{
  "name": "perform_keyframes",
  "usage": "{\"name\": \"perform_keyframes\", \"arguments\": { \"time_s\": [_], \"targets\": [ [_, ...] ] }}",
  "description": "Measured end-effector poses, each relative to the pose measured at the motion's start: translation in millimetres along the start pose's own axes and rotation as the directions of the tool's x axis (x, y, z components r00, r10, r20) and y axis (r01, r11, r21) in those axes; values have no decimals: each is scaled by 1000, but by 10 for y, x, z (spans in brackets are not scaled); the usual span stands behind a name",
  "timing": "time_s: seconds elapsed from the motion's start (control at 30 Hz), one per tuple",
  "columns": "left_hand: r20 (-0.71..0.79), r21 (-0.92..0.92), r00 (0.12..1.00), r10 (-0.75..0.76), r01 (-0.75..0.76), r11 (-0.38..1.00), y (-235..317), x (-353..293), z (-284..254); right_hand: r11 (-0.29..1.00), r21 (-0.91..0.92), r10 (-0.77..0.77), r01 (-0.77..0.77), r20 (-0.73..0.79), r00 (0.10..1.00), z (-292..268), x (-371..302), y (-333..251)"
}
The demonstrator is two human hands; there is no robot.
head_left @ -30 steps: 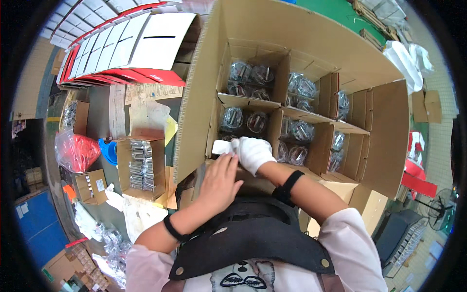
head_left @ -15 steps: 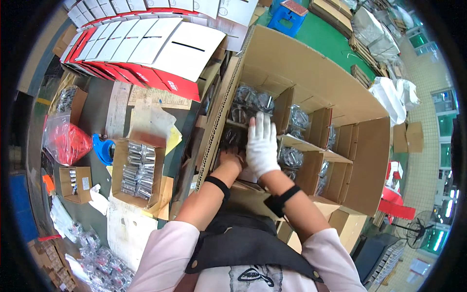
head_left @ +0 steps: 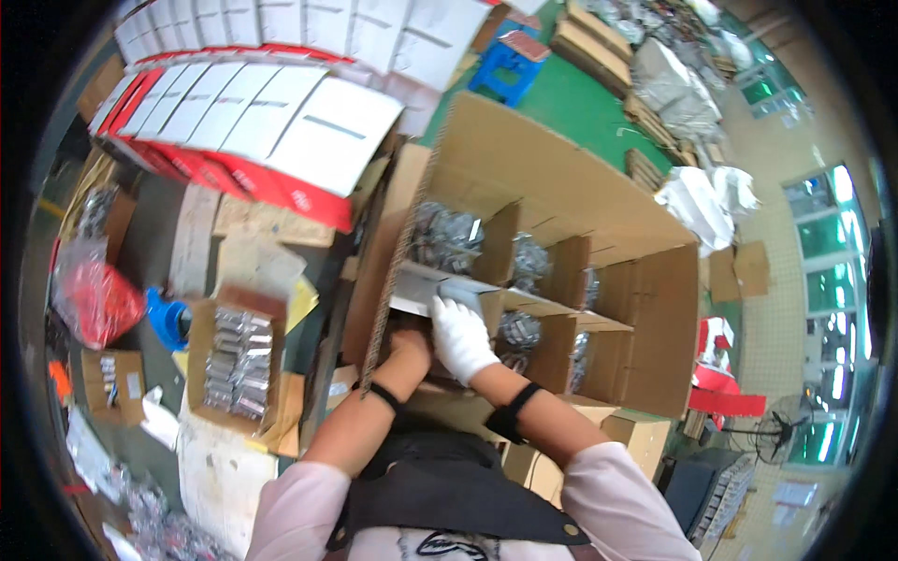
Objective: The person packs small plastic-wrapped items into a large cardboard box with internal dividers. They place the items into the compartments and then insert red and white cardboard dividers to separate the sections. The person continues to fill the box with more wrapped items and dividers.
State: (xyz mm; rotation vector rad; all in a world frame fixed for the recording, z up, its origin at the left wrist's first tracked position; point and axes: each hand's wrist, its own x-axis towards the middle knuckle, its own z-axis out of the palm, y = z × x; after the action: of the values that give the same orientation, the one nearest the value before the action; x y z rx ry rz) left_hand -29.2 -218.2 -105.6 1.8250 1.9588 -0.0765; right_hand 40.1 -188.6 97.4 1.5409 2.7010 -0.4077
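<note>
A large open cardboard box stands before me, split into compartments by cardboard dividers. My left hand, bare on its back, reaches down into the near left compartment; the fingers are hidden there. My right hand, in a white glove, is beside it with its fingers bent together over the divider edge of that compartment. Just past the right fingertips shows a flat grey piece, too blurred to name. Clear-bagged metal parts fill the far left compartment, and similar bags lie in others.
On the left bench, a small carton holds rows of shiny metal pieces, near a blue tape dispenser and a red bag. White-and-red boxes stand in rows at the far left. A blue stool is beyond the box.
My right hand has drawn back toward me, its outstretched fingers now bent at the divider. The left hand stays low in the compartment. The whole view has shifted.
</note>
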Motion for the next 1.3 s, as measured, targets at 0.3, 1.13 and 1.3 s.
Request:
{"name": "perform_keyframes", "arguments": {
  "time_s": [0.3, 1.13, 1.3],
  "targets": [
    [409, -137, 906, -108, 177, 975, 292, -483, -1207, 942, -189, 238, -278, -212, 948, 332, 293, 454],
    [599, 87, 801, -20, -41, 995, 273, -428, -1333, 943, -104, 300, -317, -148, 942, -165, -666, 152],
    [550, -794, 831, -81, 550, 260, 339, -411, -1308, 578, 709, 411, -403, 173, 895, 613, -180, 387]
  ]
}}
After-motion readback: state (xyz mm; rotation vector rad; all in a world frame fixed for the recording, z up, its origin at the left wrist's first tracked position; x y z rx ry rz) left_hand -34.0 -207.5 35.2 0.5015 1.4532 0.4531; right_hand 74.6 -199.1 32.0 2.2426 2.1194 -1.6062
